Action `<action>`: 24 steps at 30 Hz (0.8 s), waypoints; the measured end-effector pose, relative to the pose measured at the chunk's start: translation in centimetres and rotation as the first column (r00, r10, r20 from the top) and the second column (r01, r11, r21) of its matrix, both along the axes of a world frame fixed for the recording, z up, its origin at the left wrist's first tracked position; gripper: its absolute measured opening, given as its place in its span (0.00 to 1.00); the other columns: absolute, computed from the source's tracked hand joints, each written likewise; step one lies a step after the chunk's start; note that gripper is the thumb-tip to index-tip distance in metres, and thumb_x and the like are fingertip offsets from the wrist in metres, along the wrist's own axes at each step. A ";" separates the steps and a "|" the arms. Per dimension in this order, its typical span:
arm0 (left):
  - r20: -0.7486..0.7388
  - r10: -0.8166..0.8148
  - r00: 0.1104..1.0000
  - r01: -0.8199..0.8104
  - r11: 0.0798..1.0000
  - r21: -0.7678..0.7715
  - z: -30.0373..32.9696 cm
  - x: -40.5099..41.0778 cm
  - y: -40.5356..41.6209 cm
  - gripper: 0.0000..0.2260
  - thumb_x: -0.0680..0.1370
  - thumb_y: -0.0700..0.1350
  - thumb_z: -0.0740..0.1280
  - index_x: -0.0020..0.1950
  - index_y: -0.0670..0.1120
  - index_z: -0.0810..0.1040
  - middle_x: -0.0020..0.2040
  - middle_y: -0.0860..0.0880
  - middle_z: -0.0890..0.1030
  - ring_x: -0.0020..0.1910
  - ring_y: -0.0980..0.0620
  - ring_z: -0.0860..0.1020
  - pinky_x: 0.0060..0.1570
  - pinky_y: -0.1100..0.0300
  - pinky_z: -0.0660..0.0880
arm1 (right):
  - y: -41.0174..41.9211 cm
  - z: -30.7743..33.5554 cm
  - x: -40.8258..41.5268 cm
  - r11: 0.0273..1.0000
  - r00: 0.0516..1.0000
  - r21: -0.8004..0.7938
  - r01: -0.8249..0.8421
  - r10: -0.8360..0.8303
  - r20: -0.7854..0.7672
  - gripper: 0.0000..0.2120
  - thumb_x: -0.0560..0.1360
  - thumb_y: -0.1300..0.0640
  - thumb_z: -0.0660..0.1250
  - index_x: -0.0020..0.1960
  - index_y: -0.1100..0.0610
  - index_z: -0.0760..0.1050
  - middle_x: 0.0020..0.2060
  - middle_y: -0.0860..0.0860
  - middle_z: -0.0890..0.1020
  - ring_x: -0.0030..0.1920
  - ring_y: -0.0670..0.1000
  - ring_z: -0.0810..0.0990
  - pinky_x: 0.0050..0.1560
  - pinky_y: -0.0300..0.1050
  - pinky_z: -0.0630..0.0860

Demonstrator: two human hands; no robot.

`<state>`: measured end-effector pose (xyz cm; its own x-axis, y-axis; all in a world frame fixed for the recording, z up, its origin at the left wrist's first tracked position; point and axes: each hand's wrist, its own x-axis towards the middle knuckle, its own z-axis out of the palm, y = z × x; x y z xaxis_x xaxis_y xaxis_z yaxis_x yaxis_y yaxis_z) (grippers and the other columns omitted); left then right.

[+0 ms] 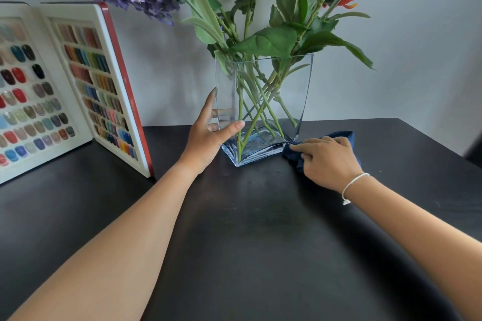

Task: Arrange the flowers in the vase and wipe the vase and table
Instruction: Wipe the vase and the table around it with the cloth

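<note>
- A clear glass vase (263, 109) with a square base stands upright on the dark bench (247, 242), toward the back near the pale wall (404, 60).
- Flowers (260, 41) fill the vase: green stems cross inside the glass, leaves spread over the rim, and pink, purple and orange blooms sit at the top of the view.
- The left hand (208, 135) holds the vase at its lower left corner. The thumb lies across the near face, and the other fingers (221, 112) show through the glass on the far side, so the hand is closed around that corner.
- The right hand (326, 161) presses a dark blue cloth (344, 138) flat on the bench, just beside the vase's lower right corner. Its fingers are curled down onto the cloth, and the fingertips come right up to the glass base; whether they touch it I cannot tell.
- A thin white bracelet (354, 185) circles the right wrist.
- An open display book of painted nail samples (65, 91) with a red edge stands on the bench to the left, apart from the vase.
</note>
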<state>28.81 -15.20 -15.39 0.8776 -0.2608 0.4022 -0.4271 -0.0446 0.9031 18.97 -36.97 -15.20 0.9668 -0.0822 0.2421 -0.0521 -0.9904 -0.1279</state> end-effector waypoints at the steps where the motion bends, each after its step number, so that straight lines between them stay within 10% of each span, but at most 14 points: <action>1: -0.005 -0.002 1.000 0.002 1.000 -0.004 -0.1 0.0 -0.1 0.43 0.61 0.62 0.71 0.72 0.64 0.55 0.67 0.45 0.70 0.52 0.57 0.79 0.54 0.60 0.76 | 0.1 -0.2 0.0 1.000 1.000 0.002 -0.008 0.008 0.008 0.19 0.77 0.57 0.52 0.64 0.43 0.70 0.64 0.43 0.74 0.61 0.50 0.70 0.60 0.45 0.55; 5: -0.007 -0.001 1.000 0.000 1.000 -0.015 -0.1 -0.1 -0.2 0.41 0.64 0.58 0.71 0.73 0.62 0.54 0.69 0.45 0.68 0.54 0.58 0.78 0.50 0.68 0.75 | 1.5 -0.4 -0.3 0.997 0.997 0.004 -0.076 0.076 0.035 0.19 0.77 0.57 0.53 0.65 0.43 0.69 0.65 0.44 0.74 0.60 0.50 0.70 0.58 0.44 0.55; 10: -0.026 0.002 1.000 -0.002 1.000 -0.011 0.1 -0.5 -0.1 0.41 0.61 0.63 0.71 0.69 0.67 0.54 0.72 0.43 0.65 0.66 0.47 0.72 0.64 0.46 0.70 | 6.2 -0.8 -1.3 0.977 0.974 0.021 -0.213 0.211 0.089 0.19 0.76 0.56 0.54 0.65 0.45 0.69 0.61 0.43 0.76 0.57 0.51 0.71 0.56 0.48 0.60; 24: -0.001 -0.039 0.999 0.039 0.999 -0.020 -0.2 0.3 0.1 0.41 0.59 0.63 0.72 0.67 0.70 0.56 0.62 0.48 0.71 0.46 0.63 0.80 0.53 0.57 0.77 | 2.6 -0.8 -0.8 0.994 0.989 0.022 -0.111 0.109 0.098 0.18 0.77 0.59 0.55 0.64 0.44 0.70 0.62 0.45 0.77 0.58 0.52 0.72 0.56 0.48 0.61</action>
